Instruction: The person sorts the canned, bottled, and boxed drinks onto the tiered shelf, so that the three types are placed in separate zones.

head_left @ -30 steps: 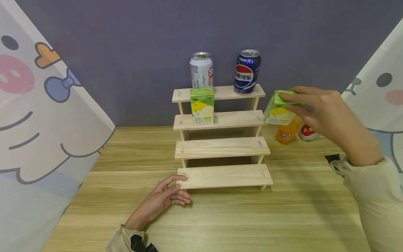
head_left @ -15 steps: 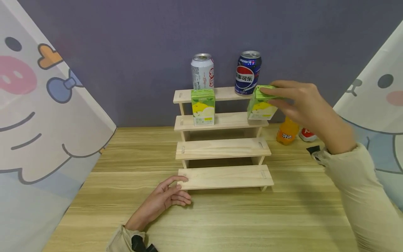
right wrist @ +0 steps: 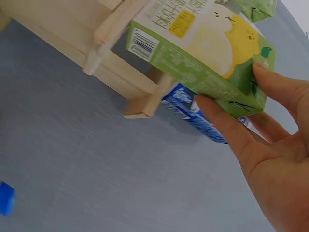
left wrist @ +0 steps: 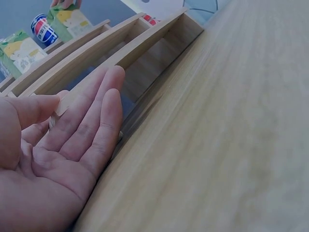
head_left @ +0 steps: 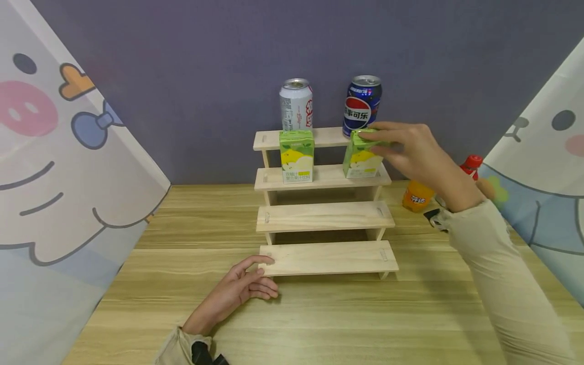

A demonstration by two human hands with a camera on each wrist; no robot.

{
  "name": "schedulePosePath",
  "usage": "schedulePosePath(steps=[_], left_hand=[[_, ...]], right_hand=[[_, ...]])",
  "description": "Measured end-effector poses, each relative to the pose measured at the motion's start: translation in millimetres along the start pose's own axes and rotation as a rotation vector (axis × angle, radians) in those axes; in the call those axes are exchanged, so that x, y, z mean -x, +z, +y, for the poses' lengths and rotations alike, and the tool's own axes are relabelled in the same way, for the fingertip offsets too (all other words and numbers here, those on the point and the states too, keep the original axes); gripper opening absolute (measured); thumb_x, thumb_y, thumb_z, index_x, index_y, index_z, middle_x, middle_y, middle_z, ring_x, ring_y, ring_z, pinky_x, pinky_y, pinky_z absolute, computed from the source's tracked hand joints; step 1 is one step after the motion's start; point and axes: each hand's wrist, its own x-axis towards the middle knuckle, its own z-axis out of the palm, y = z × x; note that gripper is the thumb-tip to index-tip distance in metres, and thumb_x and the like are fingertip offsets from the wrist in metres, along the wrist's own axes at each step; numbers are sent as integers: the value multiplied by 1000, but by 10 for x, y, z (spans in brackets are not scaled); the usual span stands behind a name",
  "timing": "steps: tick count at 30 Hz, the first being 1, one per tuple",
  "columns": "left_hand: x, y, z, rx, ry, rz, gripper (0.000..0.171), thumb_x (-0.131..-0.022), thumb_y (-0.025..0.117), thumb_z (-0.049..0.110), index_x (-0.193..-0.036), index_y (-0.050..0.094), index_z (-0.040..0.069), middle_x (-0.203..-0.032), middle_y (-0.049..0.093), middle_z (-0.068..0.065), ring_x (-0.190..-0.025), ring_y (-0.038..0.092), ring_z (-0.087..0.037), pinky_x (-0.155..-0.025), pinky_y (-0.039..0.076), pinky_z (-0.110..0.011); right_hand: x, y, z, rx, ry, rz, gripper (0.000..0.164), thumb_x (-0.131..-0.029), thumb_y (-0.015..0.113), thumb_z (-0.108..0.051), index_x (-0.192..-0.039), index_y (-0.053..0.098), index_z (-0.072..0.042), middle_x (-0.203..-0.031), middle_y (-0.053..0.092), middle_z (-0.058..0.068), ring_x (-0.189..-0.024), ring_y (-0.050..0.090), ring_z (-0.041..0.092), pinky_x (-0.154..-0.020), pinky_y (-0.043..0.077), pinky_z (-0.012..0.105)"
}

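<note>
Now right hand (head_left: 420, 152) grip pinching green juice carton (head_left: 360, 161) on stepped shelf (head_left: 324, 218), 1 o'clock; left hand (head_left: 239, 289) grip relaxed, empty, fingertips at shelf's bottom step, 7 o'clock.

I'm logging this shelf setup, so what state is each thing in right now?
Right hand: grips the right juice carton.
Right juice carton: upright on second shelf, held at its top.
Left juice carton: upright, untouched.
White can: upright on top shelf.
Blue can: upright on top shelf.
Left hand: fingers relaxed, touching the bottom shelf.
</note>
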Motion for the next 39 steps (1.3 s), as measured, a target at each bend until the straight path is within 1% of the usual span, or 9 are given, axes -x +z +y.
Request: schedulePosePath(steps=[2, 6, 7, 9, 12, 13, 19, 28, 39], left_hand=[[0, 2, 4, -5, -2, 4, 37, -111, 31, 10, -145, 39, 3, -110, 71, -22, -102, 70, -34, -89, 58, -43], [-1, -3, 7, -12, -6, 1, 37, -111, 31, 11, -146, 38, 2, -111, 70, -23, -103, 70, -34, -89, 57, -44], [-2, -4, 8, -11, -13, 4, 37, -111, 31, 11, -146, 38, 2, -111, 70, -23, -103, 70, -34, -89, 57, -43], [-3, -5, 8, -11, -15, 4, 37, -111, 32, 11, -146, 38, 2, -111, 70, -23, -103, 70, -34, -89, 57, -43], [-4, -6, 4, -5, -16, 10, 37, -111, 32, 11, -146, 39, 3, -110, 71, -22, -102, 70, -33, -89, 57, -43], [-4, -9, 1, -4, -10, 9, 37, -111, 32, 11, -146, 39, 3, -110, 71, -22, -102, 70, -34, -89, 58, -43], [-8, -6, 1, -8, -1, 3, 37, -111, 31, 9, -146, 38, 2, -110, 70, -22, -102, 70, -34, -89, 57, -43], [-1, -2, 8, -25, -34, 30, 37, -111, 32, 13, -146, 38, 2, -109, 71, -21, -101, 70, -33, -88, 58, -43], [-8, -2, 5, -20, -19, 11, 37, -111, 32, 11, -146, 37, 0, -110, 70, -24, -101, 70, -33, -88, 57, -43]], right_hand=[[-1, 44, 34, -11, 17, 14, 37, -91, 71, 0, -126, 71, -12, -135, 62, 14, -48, 45, 14, -47, 33, 15], [5, 153, 92, -22, 48, 55, 39, -92, 69, 0, -129, 69, -13, -140, 59, 11, -71, 63, 21, -57, 42, 15], [10, 183, 101, -25, 61, 66, 40, -92, 69, 0, -130, 68, -13, -141, 58, 10, -82, 67, 24, -64, 49, 16], [25, 245, 120, -34, 74, 104, 42, -91, 70, 1, -131, 67, -12, -142, 57, 9, -105, 67, 29, -81, 56, 26], [50, 340, 143, -54, 92, 175, 43, -91, 71, 1, -132, 66, -11, -143, 56, 8, -126, 57, 31, -98, 51, 43], [62, 369, 149, -62, 98, 200, 42, -91, 71, 0, -132, 66, -10, -144, 56, 8, -128, 56, 31, -100, 50, 42], [151, 484, 147, -76, 137, 284, 47, -92, 70, -3, -137, 61, -9, -149, 50, 6, -129, 55, 25, -92, 51, 17], [268, 509, 115, -34, 141, 298, 55, -93, 70, -5, -144, 54, -12, -152, 46, 8, -117, 63, 34, -89, 55, 44], [537, 398, 121, 12, 140, 314, 59, -88, 73, 3, -142, 55, -10, -147, 51, 12, -116, 62, 36, -92, 55, 43]])
